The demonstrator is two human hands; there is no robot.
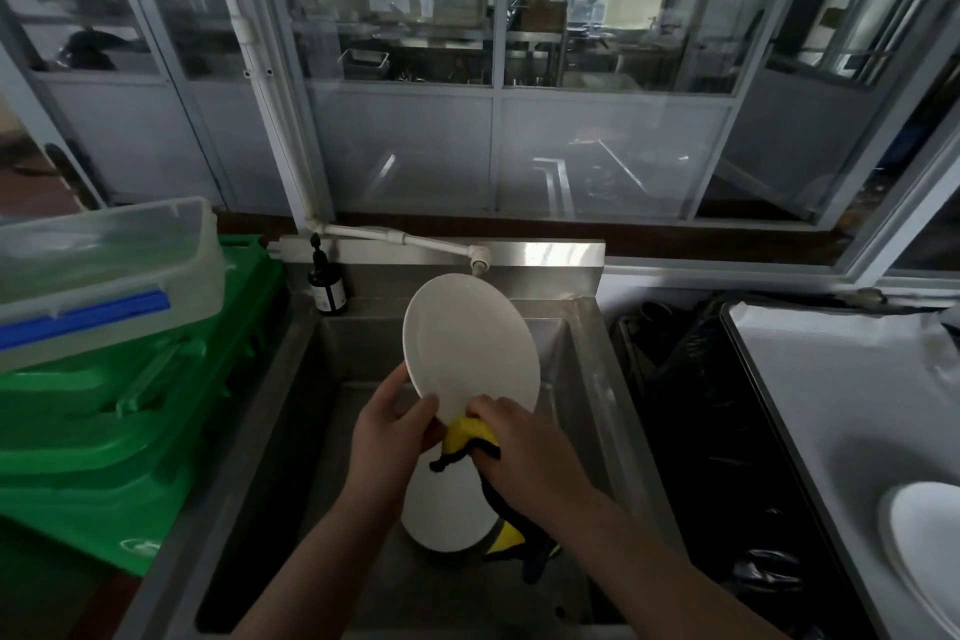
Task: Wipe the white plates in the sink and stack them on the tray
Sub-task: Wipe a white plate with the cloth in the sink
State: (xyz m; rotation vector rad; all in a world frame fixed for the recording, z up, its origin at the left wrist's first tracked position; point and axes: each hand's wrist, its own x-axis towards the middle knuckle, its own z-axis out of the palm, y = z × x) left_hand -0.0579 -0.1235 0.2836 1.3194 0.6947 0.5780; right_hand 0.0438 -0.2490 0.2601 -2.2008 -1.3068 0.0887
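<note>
Left hand (pixel 392 424) pinches lower rim of white plate (pixel 470 338), held tilted above sink (pixel 291 379), face toward camera. Right hand (pixel 524 447) grips yellow-black cloth (pixel 467 434) against same near edge (unwiped face lies up and away from fingers). Second plate (pixel 444 515) waits below; stacked plate (pixel 930 541) on tray (pixel 810 379) at right, nearer right hand.

Steel sink (pixel 291 379): one plate (pixel 447 515) on its floor, below the grips. Tray (pixel 810 405) right, plate (pixel 930 535) on it.

No text or label is legible anywhere.
</note>
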